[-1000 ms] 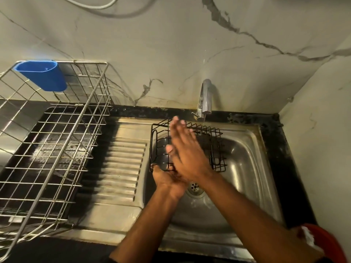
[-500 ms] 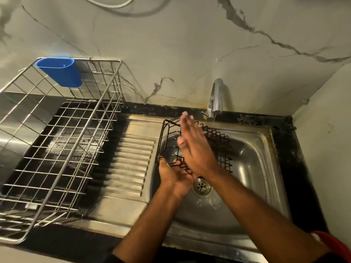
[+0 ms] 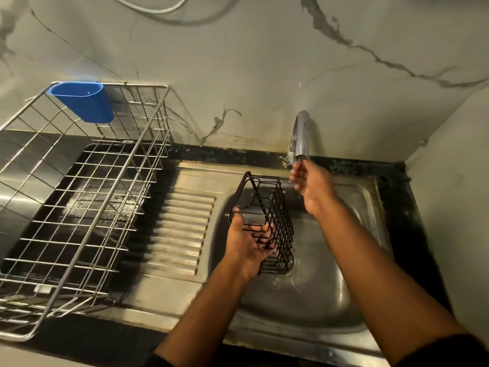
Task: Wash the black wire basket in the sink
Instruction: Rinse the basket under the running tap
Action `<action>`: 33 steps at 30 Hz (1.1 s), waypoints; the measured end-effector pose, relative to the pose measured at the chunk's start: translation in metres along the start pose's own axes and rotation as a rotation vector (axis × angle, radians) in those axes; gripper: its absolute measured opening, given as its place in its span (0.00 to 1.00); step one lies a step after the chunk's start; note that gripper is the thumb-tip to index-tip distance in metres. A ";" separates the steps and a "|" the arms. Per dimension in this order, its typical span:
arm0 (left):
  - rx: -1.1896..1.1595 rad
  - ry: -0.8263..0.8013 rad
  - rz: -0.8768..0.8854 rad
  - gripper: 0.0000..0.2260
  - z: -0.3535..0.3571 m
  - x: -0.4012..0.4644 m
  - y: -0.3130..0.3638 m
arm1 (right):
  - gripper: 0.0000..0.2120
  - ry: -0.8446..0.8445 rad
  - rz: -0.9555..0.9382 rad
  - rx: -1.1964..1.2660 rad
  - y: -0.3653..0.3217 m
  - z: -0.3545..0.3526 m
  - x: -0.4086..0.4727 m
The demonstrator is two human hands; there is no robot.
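Note:
The black wire basket (image 3: 275,221) hangs tilted on its side over the left part of the steel sink (image 3: 317,300). My left hand (image 3: 246,242) grips it from below, fingers through the wires. My right hand (image 3: 311,181) is up at the chrome tap (image 3: 300,139), fingers curled just under the spout and apart from the basket. Whether it touches the small lever beside the spout I cannot tell. Part of the drain shows behind the basket's lower end.
A ribbed steel draining board (image 3: 174,234) lies left of the bowl. A large silver wire dish rack (image 3: 79,197) with a blue plastic cup (image 3: 84,102) hooked on its back rim fills the left. Marble walls close the back and right.
My right hand left the basket and rose to the tap. My left hand turned the basket on its side and lifted it toward the sink's left. The camera view shifted right.

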State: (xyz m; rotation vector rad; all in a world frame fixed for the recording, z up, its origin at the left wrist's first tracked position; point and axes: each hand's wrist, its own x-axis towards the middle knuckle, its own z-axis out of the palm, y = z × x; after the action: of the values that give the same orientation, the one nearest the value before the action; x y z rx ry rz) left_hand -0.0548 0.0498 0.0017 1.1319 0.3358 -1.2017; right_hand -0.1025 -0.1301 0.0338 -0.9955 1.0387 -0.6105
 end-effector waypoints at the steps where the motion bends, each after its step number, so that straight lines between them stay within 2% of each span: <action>1: 0.067 0.009 0.006 0.34 0.000 0.001 0.001 | 0.15 -0.021 0.099 0.086 -0.007 0.001 0.004; 3: 0.185 0.015 0.016 0.32 0.003 0.001 0.001 | 0.13 -0.097 0.201 0.130 -0.017 0.001 0.006; 6: 0.293 0.031 0.040 0.26 0.008 0.002 0.000 | 0.10 -0.141 0.137 0.162 -0.025 0.001 0.001; 10: 0.369 0.011 0.045 0.13 0.011 0.005 0.004 | 0.09 -0.285 -0.058 -0.161 -0.025 -0.013 -0.007; 13: 0.468 -0.022 0.047 0.11 0.016 0.011 0.006 | 0.07 -0.133 -0.221 -0.390 -0.019 -0.020 -0.010; 14: 0.510 -0.030 0.054 0.11 0.018 0.013 0.007 | 0.07 -0.146 -0.251 -0.446 -0.016 -0.022 -0.011; 16: 0.583 -0.033 0.076 0.11 0.022 0.014 0.009 | 0.09 -0.209 -0.256 -0.431 -0.016 -0.025 -0.014; 19: 0.706 -0.042 0.137 0.14 0.027 0.018 0.009 | 0.09 -0.057 -0.304 -0.454 -0.023 -0.034 -0.014; 21: 0.815 -0.056 0.184 0.12 0.031 0.022 0.008 | 0.08 -0.119 -0.325 -0.587 -0.028 -0.041 -0.017; 23: 0.913 -0.090 0.256 0.10 0.036 0.023 0.007 | 0.08 -0.154 -0.330 -0.616 -0.029 -0.044 -0.022; 26: 1.042 -0.132 0.361 0.13 0.037 0.024 -0.002 | 0.09 0.015 -0.402 -0.723 -0.031 -0.053 -0.020; 29: 1.089 -0.206 0.440 0.14 0.032 0.024 -0.009 | 0.14 -0.222 -0.274 -0.967 -0.020 -0.061 -0.022; 31: 1.056 -0.247 0.473 0.14 0.028 0.022 -0.011 | 0.15 -0.343 -0.191 -0.967 -0.012 -0.062 -0.031; 33: 1.001 -0.320 0.513 0.12 0.025 0.018 -0.010 | 0.16 -0.365 -0.209 -0.941 -0.007 -0.062 -0.037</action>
State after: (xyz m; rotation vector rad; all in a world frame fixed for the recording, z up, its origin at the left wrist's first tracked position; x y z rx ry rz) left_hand -0.0646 0.0200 -0.0056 1.6869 -0.8558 -1.0505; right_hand -0.1737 -0.1266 0.0457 -1.9714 0.8881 -0.0534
